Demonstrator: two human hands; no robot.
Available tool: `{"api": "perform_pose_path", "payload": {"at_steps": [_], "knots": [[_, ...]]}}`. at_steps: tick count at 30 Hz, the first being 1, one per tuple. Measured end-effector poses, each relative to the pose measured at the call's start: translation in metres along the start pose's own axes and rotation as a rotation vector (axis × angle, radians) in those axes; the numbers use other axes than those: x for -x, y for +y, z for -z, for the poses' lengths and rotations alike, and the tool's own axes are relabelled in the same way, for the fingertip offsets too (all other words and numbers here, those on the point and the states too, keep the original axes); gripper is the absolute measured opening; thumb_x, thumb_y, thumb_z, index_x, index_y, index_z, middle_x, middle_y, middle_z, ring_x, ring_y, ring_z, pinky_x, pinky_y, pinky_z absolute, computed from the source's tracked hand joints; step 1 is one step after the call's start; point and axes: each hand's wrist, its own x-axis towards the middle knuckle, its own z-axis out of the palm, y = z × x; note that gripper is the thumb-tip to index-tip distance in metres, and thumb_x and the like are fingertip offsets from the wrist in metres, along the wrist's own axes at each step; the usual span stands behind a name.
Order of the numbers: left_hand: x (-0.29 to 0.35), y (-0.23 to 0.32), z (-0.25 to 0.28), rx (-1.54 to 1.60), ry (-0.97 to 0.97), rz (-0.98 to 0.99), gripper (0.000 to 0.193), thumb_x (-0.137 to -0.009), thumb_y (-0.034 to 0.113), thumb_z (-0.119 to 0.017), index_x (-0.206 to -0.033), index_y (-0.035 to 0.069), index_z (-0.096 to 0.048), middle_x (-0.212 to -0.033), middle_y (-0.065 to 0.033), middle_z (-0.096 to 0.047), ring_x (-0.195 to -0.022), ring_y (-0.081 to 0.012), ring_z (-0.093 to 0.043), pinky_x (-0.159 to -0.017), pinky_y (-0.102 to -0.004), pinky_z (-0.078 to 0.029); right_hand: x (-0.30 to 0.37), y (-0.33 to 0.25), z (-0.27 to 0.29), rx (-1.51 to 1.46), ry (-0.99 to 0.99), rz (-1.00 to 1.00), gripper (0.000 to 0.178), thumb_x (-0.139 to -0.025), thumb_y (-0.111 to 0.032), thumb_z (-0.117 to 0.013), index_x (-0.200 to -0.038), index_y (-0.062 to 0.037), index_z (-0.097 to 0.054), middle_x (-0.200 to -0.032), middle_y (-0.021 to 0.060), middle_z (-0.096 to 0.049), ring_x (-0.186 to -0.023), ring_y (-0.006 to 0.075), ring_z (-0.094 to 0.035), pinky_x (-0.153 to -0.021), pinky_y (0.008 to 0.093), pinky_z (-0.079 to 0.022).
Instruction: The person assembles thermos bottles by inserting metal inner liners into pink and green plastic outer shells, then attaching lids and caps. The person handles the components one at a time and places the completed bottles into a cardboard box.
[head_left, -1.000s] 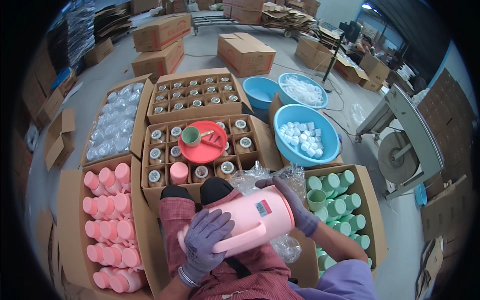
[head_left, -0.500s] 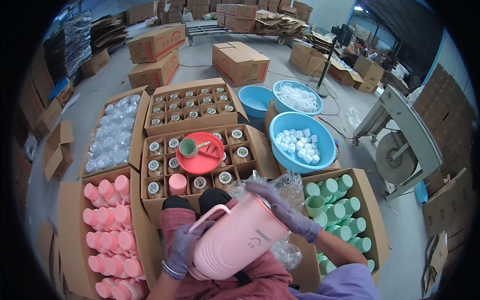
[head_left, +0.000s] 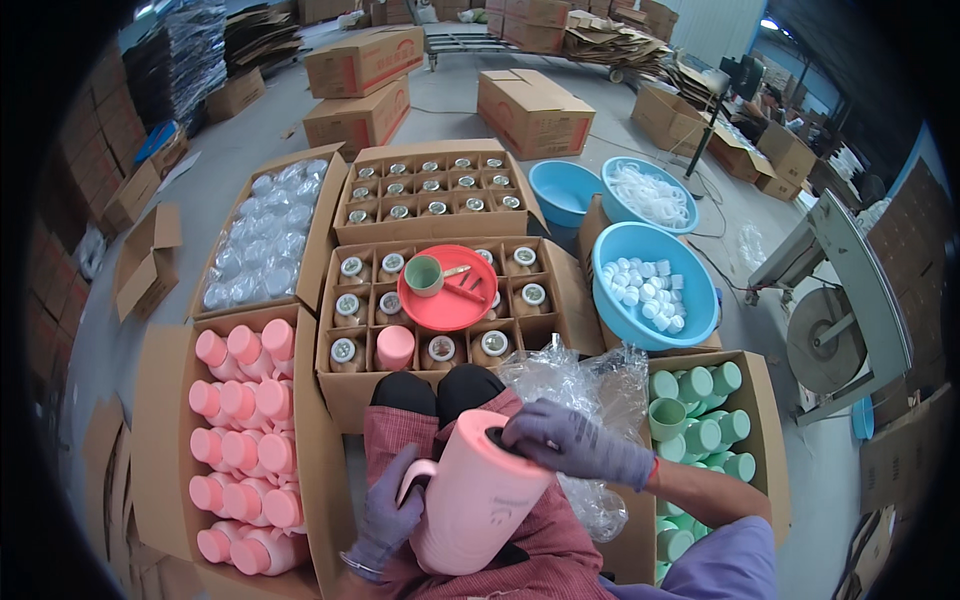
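A pink flask jug [head_left: 480, 500] with a loop handle stands tilted over my lap, its wide top facing up. My gloved left hand [head_left: 390, 515] grips it at the handle side. My gloved right hand [head_left: 580, 445] has its bent fingers at the jug's open top, over a dark round opening or part; what they pinch there is hidden. Crumpled clear plastic bags [head_left: 575, 385] lie just beyond the right hand.
Pink flasks [head_left: 240, 450] fill a carton at left, green ones [head_left: 705, 430] a carton at right. Ahead, a red tray [head_left: 440, 310] holding a green cup [head_left: 424, 275] rests on a divided carton [head_left: 370, 390]. Beside it, a blue basin [head_left: 715, 310] holds white caps.
My right hand has gone from lying flat over the jug's top to bent fingers at its opening. The jug is more upright. The whole view has shifted, moving the scene rightward.
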Motion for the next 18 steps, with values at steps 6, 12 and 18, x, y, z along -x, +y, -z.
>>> {"api": "perform_pose_path", "payload": {"at_steps": [6,12,18], "knots": [[-0.054,-0.028,0.04,0.38,-0.922,0.209,0.036,-0.09,0.01,-0.061,-0.125,0.0,-0.063,-0.112,-0.0072,-0.07,-0.101,-0.0135,-0.063,-0.092,-0.0307,-0.05,-0.027,-0.077,-0.003,0.28,-0.309,0.638,0.038,-0.081,-0.013,-0.06,-0.118,-0.0104,-0.055,-0.108,0.0106,-0.056,-0.102,0.0269,-0.058,-0.089,0.038,-0.05],[-0.053,-0.047,0.011,0.581,-1.01,0.358,0.037,-0.089,0.015,-0.065,-0.123,0.0,-0.063,-0.11,-0.0064,-0.069,-0.099,-0.0122,-0.061,-0.092,-0.0303,-0.048,-0.028,-0.051,-0.079,-0.044,-0.372,0.514,0.029,-0.085,-0.019,-0.057,-0.111,-0.0077,-0.057,-0.101,0.0078,-0.057,-0.092,0.0216,-0.06,-0.076,0.0387,-0.053],[-0.001,0.01,0.045,-0.223,-0.462,-0.023,0.029,-0.08,0.008,-0.064,-0.109,0.005,-0.067,-0.099,-0.0153,-0.07,-0.092,-0.0297,-0.068,-0.081,-0.0367,-0.053,-0.033,-0.046,-0.02,0.597,-0.379,0.408,0.019,-0.086,-0.027,-0.058,-0.098,-0.0132,-0.063,-0.095,0.0065,-0.061,-0.077,0.0239,-0.063,-0.065,0.0377,-0.051]]}}
